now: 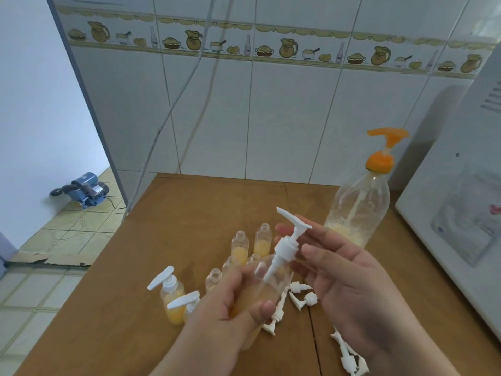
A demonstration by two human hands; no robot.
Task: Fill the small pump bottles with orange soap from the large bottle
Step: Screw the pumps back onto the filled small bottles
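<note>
Left hand wrapped round a clear small bottle, held above the desk left of the big bottle. Right hand apparently steadying the white pump, fingers mostly straight; grip unclear. Risk: slick plastic slipping, tilted bottle spilling orange soap, dip tube missing the neck. Hard, smooth, cylindrical shapes throughout.

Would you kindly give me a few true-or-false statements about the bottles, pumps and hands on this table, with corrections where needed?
1. The left hand grips a small bottle holding orange soap. True.
2. The white pump at that bottle is fully screwed down. False: it stands raised, its tube in the neck.
3. The large bottle is full to the neck. False: soap lies only near its bottom.
4. Two capped small bottles stand at the left. True.
5. Loose pumps lie on the table. True.
</note>
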